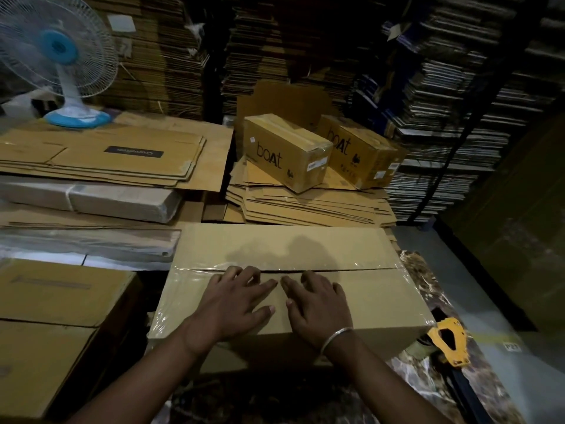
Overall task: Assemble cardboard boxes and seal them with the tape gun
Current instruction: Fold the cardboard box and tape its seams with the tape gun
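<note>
On brown corrugated box (351, 249), L hand (237, 304) & R hand (318, 304) fingers flat, smoothing glossy tape (195, 270).

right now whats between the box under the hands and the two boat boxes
In the head view, a stack of flattened cartons lies between the taped box and the boat boxes, which rest on it.

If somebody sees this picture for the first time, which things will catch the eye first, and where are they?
First, the left hand and right hand, lying flat, side by side, on the taped seam of the cardboard box at centre. Next, the yellow tape gun lying just right of that box. Far left at the back stands a blue and white fan.
</note>
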A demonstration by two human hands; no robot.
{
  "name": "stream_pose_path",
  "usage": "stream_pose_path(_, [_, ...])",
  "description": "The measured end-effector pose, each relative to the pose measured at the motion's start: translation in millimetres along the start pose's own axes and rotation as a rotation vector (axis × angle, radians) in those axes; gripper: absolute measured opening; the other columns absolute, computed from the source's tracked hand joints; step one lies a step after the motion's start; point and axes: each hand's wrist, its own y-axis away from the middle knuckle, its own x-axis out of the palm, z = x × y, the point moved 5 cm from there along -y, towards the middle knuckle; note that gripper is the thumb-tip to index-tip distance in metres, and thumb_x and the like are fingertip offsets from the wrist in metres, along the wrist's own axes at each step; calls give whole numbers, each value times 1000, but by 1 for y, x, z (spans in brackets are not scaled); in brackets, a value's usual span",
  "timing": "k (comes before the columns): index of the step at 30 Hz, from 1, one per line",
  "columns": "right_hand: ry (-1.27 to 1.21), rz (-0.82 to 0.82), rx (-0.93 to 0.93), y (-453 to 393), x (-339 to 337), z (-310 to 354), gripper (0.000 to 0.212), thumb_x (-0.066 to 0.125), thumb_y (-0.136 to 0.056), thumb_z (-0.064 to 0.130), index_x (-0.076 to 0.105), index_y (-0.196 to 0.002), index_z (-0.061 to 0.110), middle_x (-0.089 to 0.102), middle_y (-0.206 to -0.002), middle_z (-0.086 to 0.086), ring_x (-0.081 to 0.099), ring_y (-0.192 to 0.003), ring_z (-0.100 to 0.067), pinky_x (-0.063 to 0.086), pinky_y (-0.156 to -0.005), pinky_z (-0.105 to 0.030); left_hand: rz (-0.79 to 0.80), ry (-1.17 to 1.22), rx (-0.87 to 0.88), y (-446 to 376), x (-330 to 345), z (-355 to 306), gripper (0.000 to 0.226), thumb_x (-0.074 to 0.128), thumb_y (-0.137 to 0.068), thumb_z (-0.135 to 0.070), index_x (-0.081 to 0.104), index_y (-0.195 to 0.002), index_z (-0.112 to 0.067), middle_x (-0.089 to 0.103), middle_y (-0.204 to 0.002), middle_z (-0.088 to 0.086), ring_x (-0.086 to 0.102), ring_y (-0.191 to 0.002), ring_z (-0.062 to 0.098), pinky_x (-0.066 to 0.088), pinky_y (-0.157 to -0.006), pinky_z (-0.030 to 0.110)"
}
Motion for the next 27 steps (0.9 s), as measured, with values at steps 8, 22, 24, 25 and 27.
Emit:
stream_pose_path(8, [-10, 3, -66, -5, -3, 6, 56, 31, -90, 48, 46, -143, 42, 49, -130, 6, 42, -122, -18, 38, -96, -43, 42, 130, -1, -3, 0, 9, 61, 39, -90, -71, 31, -148, -53, 31, -142, -16, 23, -134, 15, 29, -105, 41])
stream_pose_path(22, [-82, 131, -4, -17, -1, 23, 76, 20, -96, 70, 8, -160, 30, 4, -168, 7, 6, -154, -16, 13, -120, -48, 48, 65, -99, 17, 11, 39, 77, 9, -91, -79, -4, -157, -42, -12, -164, -18, -13, -153, 15, 2, -121, 47])
stream_pose_path(24, [-75, 203, 33, -19, 8, 25, 80, 16, -96, 72, -4, -160, 29, -8, -168, 8, -6, -154, -15, 2, -122, -52, 61, 54, -112, 17, 12, 40, 81, 4, -87, -82, -6, -157, -42, -16, -162, -19, -17, -152, 13, -2, -121, 50])
stream_pose_path(25, [-63, 217, 42, -20, 11, 25, 82, 13, -94, 74, -6, -160, 28, -10, -167, 8, -9, -154, -14, -1, -123, -52, 53, 51, -117, 17, 12, 40, 82, 2, -86, -82, -6, -157, -42, -15, -162, -20, -16, -152, 12, -3, -121, 51])
stream_pose_path(27, [-52, 223, 52, -20, 12, 24, 84, 8, -92, 76, -7, -160, 28, -12, -167, 8, -11, -154, -13, -3, -123, -52, 36, 49, -127, 18, 10, 43, 83, -1, -86, -82, -4, -158, -40, -11, -163, -21, -12, -152, 10, -3, -121, 53])
